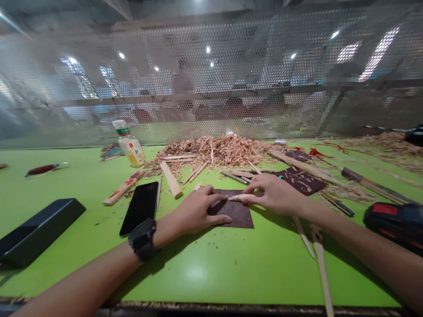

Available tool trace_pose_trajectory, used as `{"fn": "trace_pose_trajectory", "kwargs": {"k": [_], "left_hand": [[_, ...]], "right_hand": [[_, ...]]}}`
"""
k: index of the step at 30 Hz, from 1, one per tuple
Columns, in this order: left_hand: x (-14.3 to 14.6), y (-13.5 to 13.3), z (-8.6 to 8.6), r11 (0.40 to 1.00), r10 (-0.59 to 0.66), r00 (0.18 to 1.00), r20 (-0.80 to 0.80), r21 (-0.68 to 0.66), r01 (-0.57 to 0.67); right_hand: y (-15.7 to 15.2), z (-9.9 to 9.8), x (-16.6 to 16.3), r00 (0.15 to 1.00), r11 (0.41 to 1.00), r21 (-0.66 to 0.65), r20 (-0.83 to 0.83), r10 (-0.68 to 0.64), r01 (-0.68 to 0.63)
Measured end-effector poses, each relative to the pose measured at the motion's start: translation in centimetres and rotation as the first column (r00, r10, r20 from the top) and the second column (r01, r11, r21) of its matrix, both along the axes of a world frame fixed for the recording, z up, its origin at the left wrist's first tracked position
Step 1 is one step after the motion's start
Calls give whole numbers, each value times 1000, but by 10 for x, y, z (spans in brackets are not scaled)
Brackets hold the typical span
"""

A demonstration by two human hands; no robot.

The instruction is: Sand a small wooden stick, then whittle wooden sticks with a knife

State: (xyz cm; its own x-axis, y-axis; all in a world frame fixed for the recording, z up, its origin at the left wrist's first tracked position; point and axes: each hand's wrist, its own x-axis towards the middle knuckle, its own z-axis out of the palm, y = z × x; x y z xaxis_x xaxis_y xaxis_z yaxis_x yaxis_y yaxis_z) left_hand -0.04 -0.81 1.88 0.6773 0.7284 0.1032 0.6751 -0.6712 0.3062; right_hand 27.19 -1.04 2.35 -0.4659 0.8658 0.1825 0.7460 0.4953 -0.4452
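Note:
A dark brown sheet of sandpaper [236, 213] lies flat on the green table [211, 264]. My left hand [194, 211] presses on its left edge, fingers spread over it. A black watch [142, 240] sits on that wrist. My right hand [274, 193] pinches a thin pale wooden stick [240, 197] and holds it down on the sandpaper's upper part. The stick lies almost level, pointing left.
A black phone [140, 207] lies left of my hand, a dark box [36, 231] further left. A heap of wood shavings [218, 152], a bottle [130, 145], wooden strips [171, 179], more sandpaper [302, 180], carved sticks [320, 259] and a red-black tool [396, 222] surround. Mesh screen behind.

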Motion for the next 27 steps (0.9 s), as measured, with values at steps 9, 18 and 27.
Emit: {"fn": "trace_pose_trajectory", "kwargs": {"k": [9, 18, 27], "left_hand": [[1, 0, 0, 1000, 27, 999, -18, 3, -27], [0, 1, -1, 1000, -9, 1000, -7, -14, 9], [0, 1, 0, 1000, -27, 999, -26, 3, 27]], "right_hand": [[4, -2, 3, 996, 996, -20, 1, 88, -88], [1, -3, 1, 989, 989, 21, 34, 147, -147], [-8, 0, -6, 990, 990, 24, 28, 141, -141]]}}
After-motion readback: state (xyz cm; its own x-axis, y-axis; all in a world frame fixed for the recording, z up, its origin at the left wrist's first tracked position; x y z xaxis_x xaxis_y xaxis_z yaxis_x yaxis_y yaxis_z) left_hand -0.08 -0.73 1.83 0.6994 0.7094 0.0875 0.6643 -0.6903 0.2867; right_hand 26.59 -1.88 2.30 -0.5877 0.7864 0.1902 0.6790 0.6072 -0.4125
